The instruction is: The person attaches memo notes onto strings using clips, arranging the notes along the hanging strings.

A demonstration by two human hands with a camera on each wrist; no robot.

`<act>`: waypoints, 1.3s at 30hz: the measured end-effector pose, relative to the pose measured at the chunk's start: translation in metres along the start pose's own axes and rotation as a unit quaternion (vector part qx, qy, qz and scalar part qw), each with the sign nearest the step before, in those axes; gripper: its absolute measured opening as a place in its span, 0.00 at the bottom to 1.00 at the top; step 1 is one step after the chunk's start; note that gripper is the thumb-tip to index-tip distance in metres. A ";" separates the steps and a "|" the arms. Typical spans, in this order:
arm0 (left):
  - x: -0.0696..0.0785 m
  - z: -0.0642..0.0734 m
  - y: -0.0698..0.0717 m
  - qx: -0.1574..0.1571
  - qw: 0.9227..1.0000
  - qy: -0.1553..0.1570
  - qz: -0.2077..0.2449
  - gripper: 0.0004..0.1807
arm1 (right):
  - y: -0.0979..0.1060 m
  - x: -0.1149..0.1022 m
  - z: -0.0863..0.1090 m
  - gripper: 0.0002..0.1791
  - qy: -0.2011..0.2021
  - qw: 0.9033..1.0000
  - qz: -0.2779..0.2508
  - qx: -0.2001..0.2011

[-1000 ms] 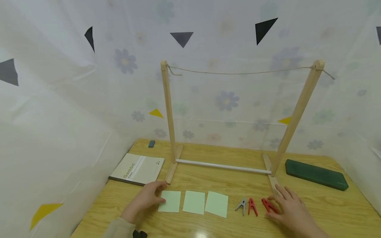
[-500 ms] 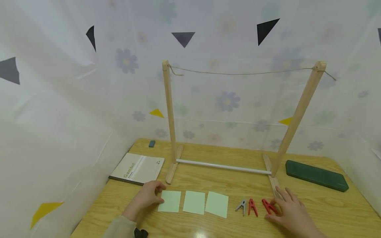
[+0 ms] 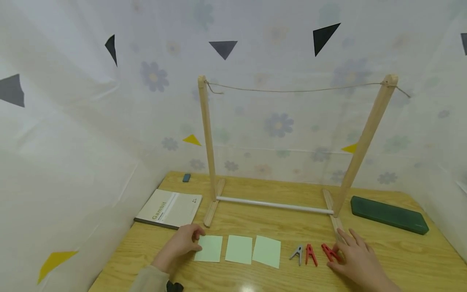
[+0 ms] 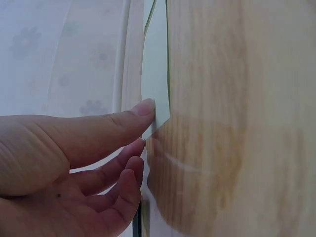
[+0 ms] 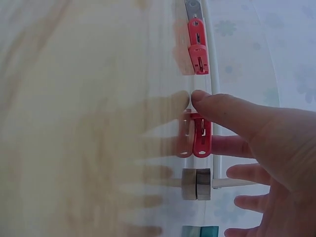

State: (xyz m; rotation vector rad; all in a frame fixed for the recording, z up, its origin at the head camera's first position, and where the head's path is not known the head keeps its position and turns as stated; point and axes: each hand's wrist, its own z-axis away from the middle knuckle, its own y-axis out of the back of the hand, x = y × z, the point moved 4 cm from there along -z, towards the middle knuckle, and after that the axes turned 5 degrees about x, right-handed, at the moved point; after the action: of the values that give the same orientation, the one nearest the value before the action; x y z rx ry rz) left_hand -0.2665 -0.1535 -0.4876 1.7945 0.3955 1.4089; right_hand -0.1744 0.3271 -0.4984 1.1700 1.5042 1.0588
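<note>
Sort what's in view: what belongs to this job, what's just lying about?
Seemingly in the job:
left green note, at the left grip
right red peg, at the right grip
middle note, right note
left red peg, grey peg
wooden frame, string

Probably just lying about:
notebook
green case
small blue block

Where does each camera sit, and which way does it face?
Head: on the person's head, facing forward and down at the wooden frame, green notes and clips; left hand, right hand and a sleeve show.
Left wrist: on that wrist, facing low across the table at the leftmost note; the left hand shows.
Right wrist: on that wrist, facing the clips; the right hand shows.
Shared: head and right wrist both see the clips.
</note>
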 end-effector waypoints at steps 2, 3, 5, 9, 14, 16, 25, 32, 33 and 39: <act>0.001 -0.001 0.000 -0.002 1.000 0.004 -0.003 0.18 | -0.001 0.000 0.000 0.20 -0.001 1.000 -0.001 -0.005; 0.001 -0.001 0.000 -0.003 1.000 0.007 -0.005 0.18 | -0.001 0.001 0.000 0.20 -0.001 1.000 -0.001 -0.005; 0.002 -0.003 -0.001 -0.002 1.000 0.014 -0.011 0.18 | -0.001 0.001 0.000 0.20 0.000 1.000 -0.001 -0.004; 0.001 -0.004 -0.002 -0.002 0.999 0.023 -0.025 0.18 | 0.000 0.001 0.000 0.19 0.005 1.000 -0.002 0.000; 0.002 -0.005 -0.002 -0.007 0.999 0.022 -0.045 0.17 | 0.001 0.001 0.001 0.19 0.008 1.000 -0.012 0.001; 0.004 -0.005 -0.002 -0.008 0.998 0.021 -0.058 0.17 | 0.001 0.002 0.001 0.19 0.011 1.000 -0.017 0.005; 0.007 -0.007 -0.002 -0.012 0.997 0.020 -0.072 0.16 | 0.005 0.003 -0.002 0.18 0.018 1.000 -0.021 0.007; 0.003 -0.006 -0.001 -0.018 0.998 0.029 -0.056 0.16 | 0.009 0.002 -0.003 0.17 0.028 0.999 -0.021 0.016; 0.003 -0.006 -0.001 -0.019 0.998 0.033 -0.051 0.16 | 0.009 0.002 -0.003 0.17 0.028 0.999 -0.022 0.017; 0.000 -0.004 -0.002 -0.029 0.999 0.035 -0.029 0.16 | 0.010 0.002 -0.002 0.16 0.026 0.999 -0.025 0.015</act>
State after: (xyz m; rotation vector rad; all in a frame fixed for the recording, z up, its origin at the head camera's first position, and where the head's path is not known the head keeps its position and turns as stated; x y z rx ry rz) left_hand -0.2699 -0.1510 -0.4887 1.6776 0.4352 1.4321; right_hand -0.1752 0.3301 -0.4886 1.1287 1.5868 1.0435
